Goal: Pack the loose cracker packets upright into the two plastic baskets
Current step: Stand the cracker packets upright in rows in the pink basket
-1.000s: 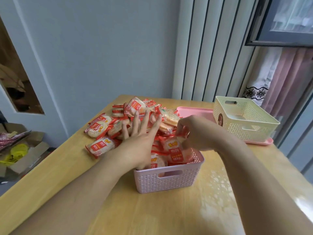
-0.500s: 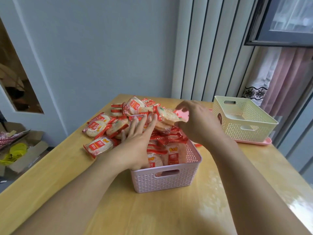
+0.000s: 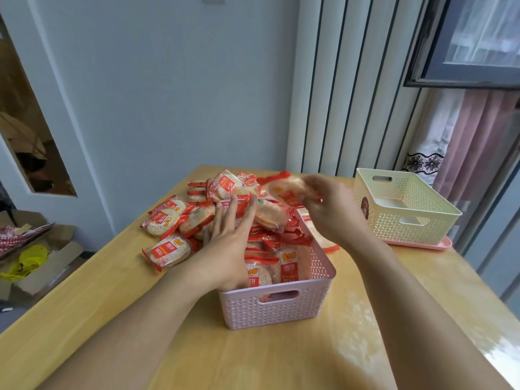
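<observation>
A pink plastic basket (image 3: 281, 308) stands in the middle of the wooden table, with several red-and-white cracker packets upright inside it. My left hand (image 3: 228, 246) lies flat with straight fingers against the packets at the basket's left side. My right hand (image 3: 329, 209) pinches one cracker packet (image 3: 287, 187), held up above the basket's far end. A heap of loose packets (image 3: 174, 218) lies behind and left of the basket. A cream basket (image 3: 405, 218) stands at the right, with no packets visible inside.
The cream basket sits on a pink tray (image 3: 422, 244) near the table's right edge. Cardboard boxes (image 3: 33, 254) lie on the floor to the left. A wall and a ribbed panel stand behind the table.
My right hand has left the basket, reached to the heap and lifted one packet from it. My left hand has stayed against the packets in the basket.
</observation>
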### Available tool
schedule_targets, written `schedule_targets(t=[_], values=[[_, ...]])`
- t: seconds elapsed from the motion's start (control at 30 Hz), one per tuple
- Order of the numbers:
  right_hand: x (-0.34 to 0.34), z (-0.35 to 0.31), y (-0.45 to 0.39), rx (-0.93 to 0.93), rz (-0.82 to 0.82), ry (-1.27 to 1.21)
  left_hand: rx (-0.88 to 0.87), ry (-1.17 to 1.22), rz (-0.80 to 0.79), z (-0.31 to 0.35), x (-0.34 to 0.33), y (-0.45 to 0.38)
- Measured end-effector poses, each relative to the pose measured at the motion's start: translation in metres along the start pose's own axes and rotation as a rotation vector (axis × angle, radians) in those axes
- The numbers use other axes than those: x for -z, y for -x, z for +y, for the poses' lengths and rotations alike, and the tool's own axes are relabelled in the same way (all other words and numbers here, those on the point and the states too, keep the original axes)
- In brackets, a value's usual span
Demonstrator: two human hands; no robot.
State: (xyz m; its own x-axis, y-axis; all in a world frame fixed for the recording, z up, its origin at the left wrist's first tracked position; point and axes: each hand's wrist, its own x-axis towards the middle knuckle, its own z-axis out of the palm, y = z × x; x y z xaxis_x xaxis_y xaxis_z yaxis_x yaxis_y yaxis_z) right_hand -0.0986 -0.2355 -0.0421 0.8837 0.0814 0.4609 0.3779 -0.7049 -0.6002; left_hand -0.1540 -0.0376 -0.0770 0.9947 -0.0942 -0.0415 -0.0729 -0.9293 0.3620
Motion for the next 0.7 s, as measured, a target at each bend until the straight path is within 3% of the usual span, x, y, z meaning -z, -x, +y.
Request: schedule_targets(t=[0.17, 0.27, 0.47, 0.57, 0.7], values=[[0.014, -0.018, 0.004, -0.171, -0.152, -0.611, -0.025, -0.013, -0.002, -0.001, 0.001, 0.0], [0.014, -0.022, 0.005, -0.18, -0.222, -0.733, -0.007, -0.006, 0.02, 0.003, 0.001, 0.0], [0.024, -0.029, 0.012, 0.012, -0.386, -0.549, 0.001, 0.027, 0.05, 0.001, -0.003, -0.001], [0.03, -0.036, 0.019, 0.01, -0.518, -0.415, -0.022, 0.047, 0.03, -0.009, -0.003, -0.006], [0.031, -0.044, 0.028, 0.037, -0.63, -0.158, -0.047, 0.578, -0.056, -0.036, 0.02, -0.002]])
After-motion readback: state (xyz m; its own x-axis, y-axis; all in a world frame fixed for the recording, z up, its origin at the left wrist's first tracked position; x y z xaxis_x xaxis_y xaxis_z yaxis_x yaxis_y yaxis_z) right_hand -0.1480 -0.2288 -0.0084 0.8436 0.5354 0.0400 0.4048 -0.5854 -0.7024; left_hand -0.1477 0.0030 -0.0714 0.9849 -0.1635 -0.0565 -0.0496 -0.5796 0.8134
